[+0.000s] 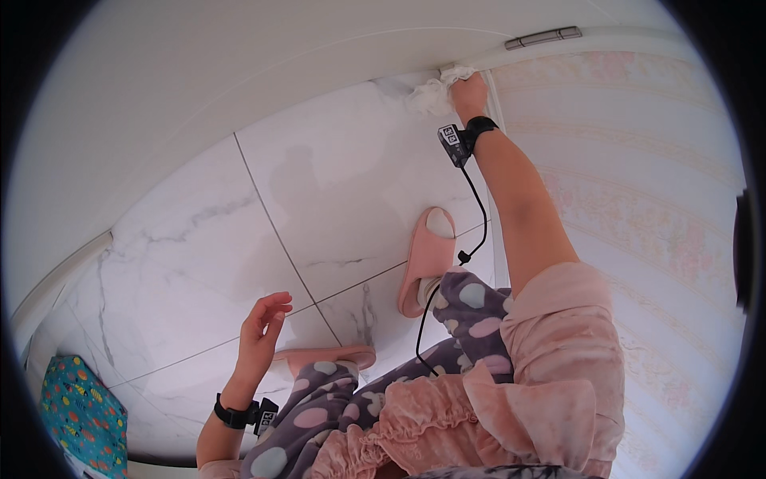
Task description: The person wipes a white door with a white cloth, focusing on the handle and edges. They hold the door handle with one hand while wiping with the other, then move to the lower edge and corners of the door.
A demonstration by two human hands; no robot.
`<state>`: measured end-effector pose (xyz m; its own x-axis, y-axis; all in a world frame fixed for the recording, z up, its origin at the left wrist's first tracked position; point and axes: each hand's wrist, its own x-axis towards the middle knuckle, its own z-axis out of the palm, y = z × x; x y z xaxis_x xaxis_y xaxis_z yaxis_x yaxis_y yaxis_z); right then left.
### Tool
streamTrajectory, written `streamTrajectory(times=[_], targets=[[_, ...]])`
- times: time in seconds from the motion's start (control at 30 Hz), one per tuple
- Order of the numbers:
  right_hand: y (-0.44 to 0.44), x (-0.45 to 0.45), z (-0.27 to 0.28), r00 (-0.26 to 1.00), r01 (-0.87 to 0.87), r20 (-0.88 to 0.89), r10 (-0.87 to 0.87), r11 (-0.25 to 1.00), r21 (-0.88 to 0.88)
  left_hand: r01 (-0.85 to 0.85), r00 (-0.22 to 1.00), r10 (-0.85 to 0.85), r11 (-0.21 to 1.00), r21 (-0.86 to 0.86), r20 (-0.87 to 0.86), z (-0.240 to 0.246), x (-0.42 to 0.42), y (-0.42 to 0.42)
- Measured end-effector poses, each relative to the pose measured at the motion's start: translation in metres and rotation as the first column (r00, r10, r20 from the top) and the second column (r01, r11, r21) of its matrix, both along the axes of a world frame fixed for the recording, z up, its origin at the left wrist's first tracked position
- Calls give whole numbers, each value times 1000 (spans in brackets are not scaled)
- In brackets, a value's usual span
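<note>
My right hand (470, 93) reaches far forward to the corner where the white door (287, 54) meets the wall. It grips a crumpled white cloth or tissue (432, 97), part of which spreads over the marble-look tile floor (335, 179). Some of the cloth also bunches up against the door's lower edge. My left hand (263, 320) hovers over the floor near my knee, fingers loosely curled and apart, holding nothing. Each wrist wears a black strap with a small boxed device; a black cable (483, 209) runs from the right device (453, 145) towards my lap.
Floral wallpaper (628, 138) covers the wall close on my right. A metal hinge (543, 38) sits at the door's edge. Pink slippers (426, 257) are on my feet. At the lower left stands a teal patterned object (84, 413), possibly a box or stool.
</note>
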<state>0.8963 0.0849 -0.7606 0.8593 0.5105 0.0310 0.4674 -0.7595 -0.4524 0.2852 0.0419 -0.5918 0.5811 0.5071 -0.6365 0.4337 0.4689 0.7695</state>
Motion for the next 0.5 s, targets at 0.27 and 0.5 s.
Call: streamTrajectory(times=[0.27,0.5], targets=[[12,-25,9,995,66,-77,-64,998,22,10,1000,-10,1000,-26,8,2,5,2],[18,-30,9,993,114,-42,-107,952,282,13,1000,-13,1000,-18,-11,0,6,1]])
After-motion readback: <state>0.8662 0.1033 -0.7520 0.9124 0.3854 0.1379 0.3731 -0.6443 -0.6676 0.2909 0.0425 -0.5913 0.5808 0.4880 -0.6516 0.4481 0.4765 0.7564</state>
